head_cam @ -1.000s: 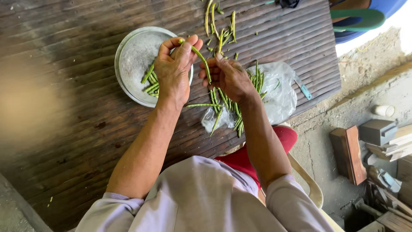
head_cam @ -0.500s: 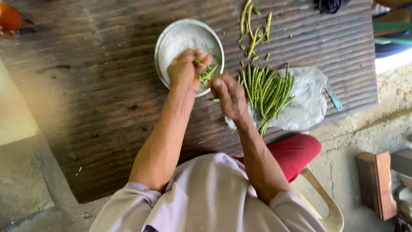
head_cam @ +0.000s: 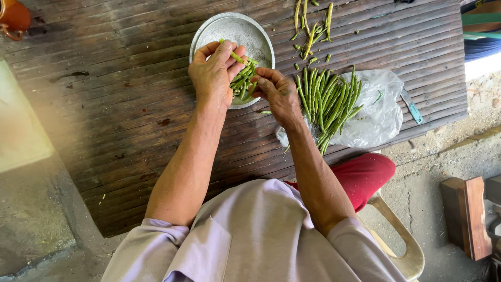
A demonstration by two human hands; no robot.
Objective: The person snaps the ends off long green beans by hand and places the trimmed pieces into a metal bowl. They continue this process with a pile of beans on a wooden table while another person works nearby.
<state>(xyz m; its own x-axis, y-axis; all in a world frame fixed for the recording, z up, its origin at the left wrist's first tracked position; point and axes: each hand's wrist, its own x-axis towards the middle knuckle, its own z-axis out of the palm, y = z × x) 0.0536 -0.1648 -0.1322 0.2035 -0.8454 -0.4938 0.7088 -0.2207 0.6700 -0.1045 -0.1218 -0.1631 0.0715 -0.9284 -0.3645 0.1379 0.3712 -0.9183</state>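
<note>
A short green bean piece (head_cam: pixel 236 55) sits pinched in the fingertips of the left hand (head_cam: pixel 213 73), just above the round metal bowl (head_cam: pixel 219 31). Cut bean pieces (head_cam: pixel 243 83) lie heaped in the bowl's near side. The right hand (head_cam: pixel 277 92) hovers beside them, fingers curled narrow with the tips over the heap; whether it grips anything cannot be told. Right of it, whole long beans (head_cam: pixel 327 102) rest on a clear plastic bag (head_cam: pixel 383 112). Trimmed ends (head_cam: pixel 309 31) lie scattered on the dark slatted tabletop (head_cam: pixel 115 104).

bowl (head_cam: pixel 219 31): dull scuffed metal | table (head_cam: pixel 104 104): rough ribbed dark wood | bag (head_cam: pixel 378 112): thin glossy clear plastic
</note>
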